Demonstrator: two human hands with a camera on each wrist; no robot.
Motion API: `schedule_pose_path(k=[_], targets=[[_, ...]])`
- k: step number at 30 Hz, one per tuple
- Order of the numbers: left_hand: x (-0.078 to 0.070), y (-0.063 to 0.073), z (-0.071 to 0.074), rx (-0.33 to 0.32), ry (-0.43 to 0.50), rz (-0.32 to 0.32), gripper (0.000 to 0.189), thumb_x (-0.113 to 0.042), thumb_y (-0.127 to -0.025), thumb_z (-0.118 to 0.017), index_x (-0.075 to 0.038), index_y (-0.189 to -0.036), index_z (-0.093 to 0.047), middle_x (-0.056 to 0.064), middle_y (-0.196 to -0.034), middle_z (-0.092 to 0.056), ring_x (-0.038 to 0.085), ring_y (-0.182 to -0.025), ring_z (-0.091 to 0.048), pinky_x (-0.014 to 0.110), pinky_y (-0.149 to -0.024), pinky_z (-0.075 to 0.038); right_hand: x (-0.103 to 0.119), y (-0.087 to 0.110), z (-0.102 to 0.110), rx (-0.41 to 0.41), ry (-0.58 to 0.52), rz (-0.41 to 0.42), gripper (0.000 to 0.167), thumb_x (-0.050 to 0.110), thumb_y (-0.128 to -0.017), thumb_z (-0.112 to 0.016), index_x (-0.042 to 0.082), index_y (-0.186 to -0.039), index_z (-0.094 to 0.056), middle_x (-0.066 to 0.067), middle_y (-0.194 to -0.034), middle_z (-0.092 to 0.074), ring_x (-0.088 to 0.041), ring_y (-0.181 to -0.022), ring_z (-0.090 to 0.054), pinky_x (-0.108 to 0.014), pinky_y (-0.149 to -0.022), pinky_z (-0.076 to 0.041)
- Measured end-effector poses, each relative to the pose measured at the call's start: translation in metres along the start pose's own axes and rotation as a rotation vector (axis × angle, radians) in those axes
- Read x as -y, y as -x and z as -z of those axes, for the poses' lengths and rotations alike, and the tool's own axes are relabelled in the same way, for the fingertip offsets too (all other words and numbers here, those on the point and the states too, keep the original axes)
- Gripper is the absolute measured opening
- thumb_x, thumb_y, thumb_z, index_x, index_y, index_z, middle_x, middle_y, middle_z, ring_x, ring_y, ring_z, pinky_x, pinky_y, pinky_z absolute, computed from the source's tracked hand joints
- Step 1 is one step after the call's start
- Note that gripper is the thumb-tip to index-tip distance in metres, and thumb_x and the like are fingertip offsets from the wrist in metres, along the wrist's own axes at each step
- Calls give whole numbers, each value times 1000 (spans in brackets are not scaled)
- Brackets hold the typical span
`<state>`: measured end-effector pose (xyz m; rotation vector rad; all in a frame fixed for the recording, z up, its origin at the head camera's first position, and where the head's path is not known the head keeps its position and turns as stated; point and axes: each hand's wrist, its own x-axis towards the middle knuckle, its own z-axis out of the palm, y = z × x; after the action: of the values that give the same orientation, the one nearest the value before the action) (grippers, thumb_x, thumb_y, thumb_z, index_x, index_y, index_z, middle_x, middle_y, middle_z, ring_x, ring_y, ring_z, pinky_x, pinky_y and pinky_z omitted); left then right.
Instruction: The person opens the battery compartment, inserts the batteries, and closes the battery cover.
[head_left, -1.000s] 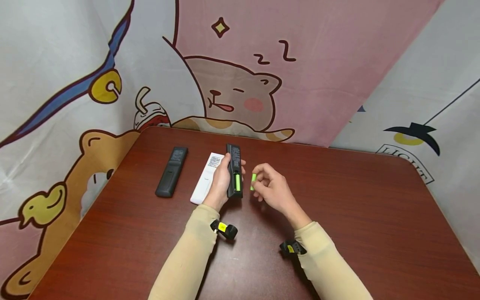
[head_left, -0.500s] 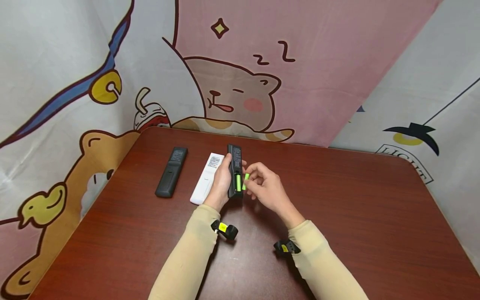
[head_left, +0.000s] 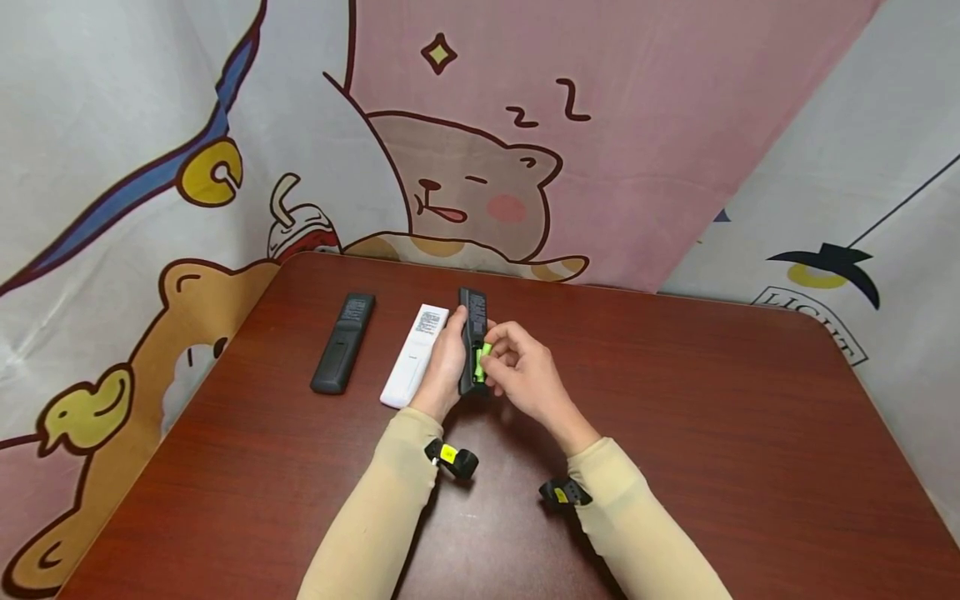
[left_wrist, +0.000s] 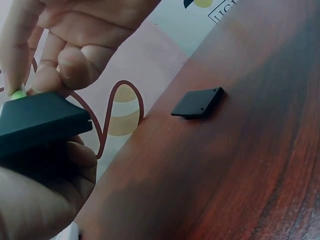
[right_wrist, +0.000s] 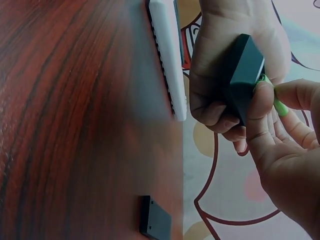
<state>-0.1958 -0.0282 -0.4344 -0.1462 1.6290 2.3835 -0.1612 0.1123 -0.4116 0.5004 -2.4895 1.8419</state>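
Note:
My left hand (head_left: 444, 358) grips a black remote control (head_left: 472, 312), back side up, with its battery compartment uncovered. One green battery (head_left: 478, 373) lies in the compartment. Between thumb and fingers, my right hand (head_left: 528, 371) pinches a second green battery (right_wrist: 281, 107), tilted, with one end at the compartment. Whether that end is seated cannot be told. In the left wrist view, the remote's body hides most of the battery. A small black battery cover (left_wrist: 196, 102) lies on the table, hidden in the head view.
Left of my hands, a white remote (head_left: 411, 354) lies back side up on the brown table (head_left: 712, 433). Farther left is another black remote (head_left: 343, 346), also back side up. A cartoon-printed cloth (head_left: 622, 167) hangs behind the table's far edge.
My right hand has moved left, bringing its battery from beside the remote to the open compartment. The left hand and its remote have shifted slightly right.

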Motion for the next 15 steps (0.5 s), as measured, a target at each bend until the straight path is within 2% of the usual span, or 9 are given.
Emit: schedule_pose_path(k=[8, 15], targets=[[-1, 1, 0, -5, -15, 1, 67, -47, -112, -25, 9, -136, -51, 6, -94, -58, 13, -74, -61, 26, -63, -52, -1, -1, -3, 1, 48, 26, 22, -4, -91, -69, 3, -110, -61, -13, -85, -64, -22, -62, -63, -30, -50, -53], [-1, 1, -1, -21, -31, 1, 66, -46, -112, -25, 10, -136, -52, 6, -95, -58, 13, -77, -59, 25, -63, -51, -3, -1, -4, 4, 74, 30, 22, -4, -90, -69, 3, -110, -62, -13, -85, -63, -18, -60, -59, -29, -49, -52]])
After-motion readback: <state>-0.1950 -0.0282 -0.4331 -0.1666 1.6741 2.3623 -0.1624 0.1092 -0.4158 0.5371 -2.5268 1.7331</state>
